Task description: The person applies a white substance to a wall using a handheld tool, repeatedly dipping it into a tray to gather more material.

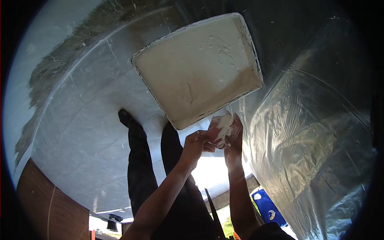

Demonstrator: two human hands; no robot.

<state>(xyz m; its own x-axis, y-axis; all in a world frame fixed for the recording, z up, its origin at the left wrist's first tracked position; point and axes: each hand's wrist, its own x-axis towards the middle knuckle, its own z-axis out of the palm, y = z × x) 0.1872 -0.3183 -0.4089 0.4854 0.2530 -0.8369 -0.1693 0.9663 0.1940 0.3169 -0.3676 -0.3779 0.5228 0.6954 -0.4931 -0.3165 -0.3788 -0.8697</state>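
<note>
Between my two hands is a reddish flat piece [215,129], smeared with white paste; its exact kind cannot be made out. My left hand [194,150] pinches its left edge, fingers curled. On the other side my right hand [235,138] grips the right edge, with white paste on the fingers. Just beyond both hands sits a large rectangular tray [212,111] with a paste-crusted rim. Whitish, wet-looking paste [192,60] covers its inside, with a browner strip along the near right side.
Grey floor [92,124] spreads to the left, where my legs and a dark shoe [125,117] show. Clear plastic sheeting [296,132] hangs on the right. A blue item [269,208] with white marks lies at lower right, and a brown ribbed panel [52,196] at lower left.
</note>
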